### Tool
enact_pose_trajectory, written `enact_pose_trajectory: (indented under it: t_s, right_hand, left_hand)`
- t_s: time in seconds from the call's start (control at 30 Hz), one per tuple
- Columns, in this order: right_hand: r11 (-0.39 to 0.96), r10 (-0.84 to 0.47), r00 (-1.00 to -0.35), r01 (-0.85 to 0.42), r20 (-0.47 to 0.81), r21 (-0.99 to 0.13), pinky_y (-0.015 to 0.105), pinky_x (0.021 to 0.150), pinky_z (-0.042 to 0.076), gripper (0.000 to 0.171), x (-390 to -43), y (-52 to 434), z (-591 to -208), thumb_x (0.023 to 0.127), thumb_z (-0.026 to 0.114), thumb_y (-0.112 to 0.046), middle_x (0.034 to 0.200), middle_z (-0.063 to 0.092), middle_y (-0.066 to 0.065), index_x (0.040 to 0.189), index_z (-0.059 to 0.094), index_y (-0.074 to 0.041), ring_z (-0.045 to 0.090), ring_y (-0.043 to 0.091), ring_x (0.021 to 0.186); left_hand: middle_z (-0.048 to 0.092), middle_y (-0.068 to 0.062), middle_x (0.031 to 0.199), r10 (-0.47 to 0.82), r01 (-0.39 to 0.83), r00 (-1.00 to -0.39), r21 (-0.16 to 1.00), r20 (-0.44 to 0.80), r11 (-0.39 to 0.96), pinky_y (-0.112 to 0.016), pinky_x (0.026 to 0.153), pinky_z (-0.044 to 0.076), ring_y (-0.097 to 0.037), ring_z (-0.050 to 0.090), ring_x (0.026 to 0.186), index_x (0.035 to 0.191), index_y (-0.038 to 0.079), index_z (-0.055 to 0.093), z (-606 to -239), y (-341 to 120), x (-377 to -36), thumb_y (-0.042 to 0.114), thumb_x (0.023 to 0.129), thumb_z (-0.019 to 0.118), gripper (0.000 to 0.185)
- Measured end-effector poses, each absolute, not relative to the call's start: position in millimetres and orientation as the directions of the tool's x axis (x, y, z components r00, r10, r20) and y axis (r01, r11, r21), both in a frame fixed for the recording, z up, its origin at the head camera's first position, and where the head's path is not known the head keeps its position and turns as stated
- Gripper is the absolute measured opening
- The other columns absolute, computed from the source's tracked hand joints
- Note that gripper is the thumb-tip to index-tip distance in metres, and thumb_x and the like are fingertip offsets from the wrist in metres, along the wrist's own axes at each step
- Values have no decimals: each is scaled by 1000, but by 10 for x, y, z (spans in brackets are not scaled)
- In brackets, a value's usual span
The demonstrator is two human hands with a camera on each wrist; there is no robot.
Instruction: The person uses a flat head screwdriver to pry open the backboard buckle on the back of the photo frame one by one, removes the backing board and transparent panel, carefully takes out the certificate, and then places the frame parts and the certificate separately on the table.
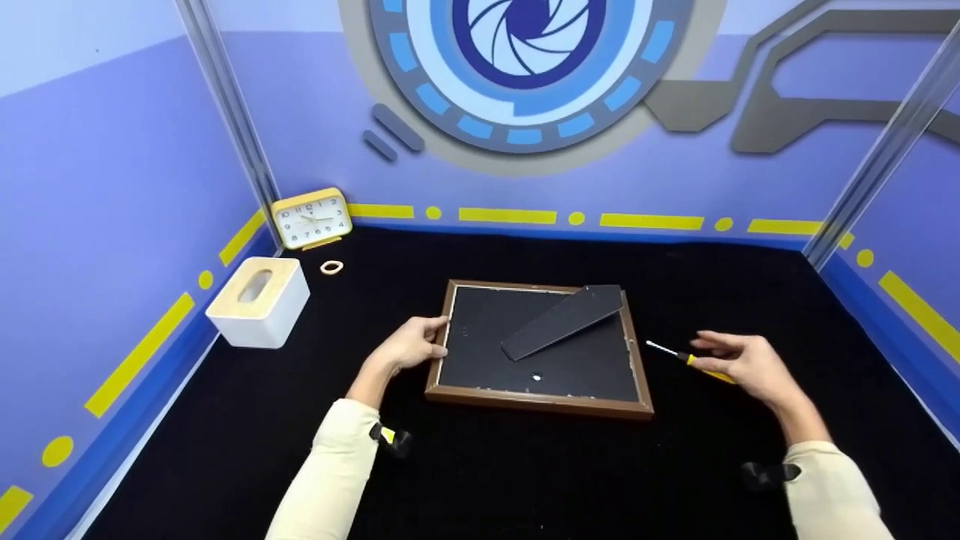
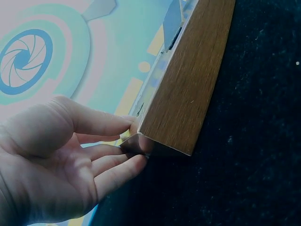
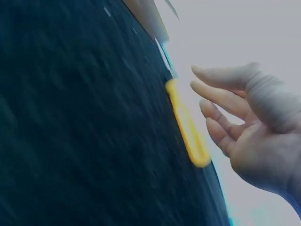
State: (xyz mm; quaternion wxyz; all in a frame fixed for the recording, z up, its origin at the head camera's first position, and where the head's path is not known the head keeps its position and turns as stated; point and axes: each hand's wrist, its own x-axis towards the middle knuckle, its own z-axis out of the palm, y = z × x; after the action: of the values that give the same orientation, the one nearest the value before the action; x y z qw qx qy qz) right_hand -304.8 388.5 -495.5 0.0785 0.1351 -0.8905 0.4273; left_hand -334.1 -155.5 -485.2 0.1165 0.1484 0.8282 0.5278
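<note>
Picture frame (image 1: 540,352) lay face down mid-worktop (image 1: 525,480), backing apparently not yet removed; left hand (image 1: 409,346) with straight fingers steadied its left edge, right hand (image 1: 746,364) hovered relaxed, empty, over yellow screwdriver (image 1: 686,358), ungrasped

The picture frame (image 1: 537,403) has a brown wood-grain rim with a smooth, satin look — its back panel is matt black board, with a matt dark stand strip (image 1: 563,322) lying across it. The screwdriver (image 1: 686,358) has a glossy yellow plastic handle and a thin bright metal shaft. The table (image 1: 525,480) is covered in black cloth, matt and slightly fuzzy. The tissue box (image 1: 259,301) is smooth white plastic under a pale wooden lid — the alarm clock (image 1: 311,217) looks like yellow plastic.
</note>
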Motion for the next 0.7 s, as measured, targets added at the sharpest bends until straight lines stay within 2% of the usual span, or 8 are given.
enact_pose_trajectory:
  t_s: [0.13, 0.23, 0.43, 0.7]
  right_hand:
    - [648, -172, -967, -255, 188, -718, 16, 68, 50, 52, -3044, 4083, -5004, 80, 85, -10, 107, 70, 24, 123, 65, 10, 63, 10, 83]
    - [658, -181, -968, -251, 175, -710, 17, 70, 49, 51, -3037, 4151, -5023, 80, 85, -11, 106, 69, 22, 122, 66, 9, 62, 12, 82]
    - [687, -192, -948, -315, 255, -655, 14, 70, 44, 45, -3051, 4165, -5025, 74, 90, -17, 103, 70, 17, 111, 75, 3, 58, 12, 82]
    - [688, -189, -935, -343, 299, -640, 10, 76, 42, 25, -3049, 4173, -5124, 75, 90, -18, 93, 70, 9, 94, 81, -5, 60, 6, 84]
  left_hand:
    - [41, -31, 147, 371, 120, -928, 911, -39, 394, -42, 108, 39, -37, 43, 135, 146, -15, 35, -4850, -1563, -3348, -14, 85, 63, 68]
    - [41, -31, 147, 379, 120, -925, 914, -40, 388, -42, 108, 39, -38, 43, 135, 147, -16, 34, -4850, -1571, -3353, -14, 85, 62, 68]
    - [48, -30, 142, 378, 125, -925, 914, -33, 386, -40, 105, 43, -36, 50, 129, 147, -14, 35, -4832, -1579, -3363, -14, 85, 62, 68]
    - [42, -32, 146, 381, 134, -924, 904, -34, 406, -45, 109, 38, -39, 44, 134, 147, -15, 35, -4816, -1565, -3323, -14, 86, 63, 67]
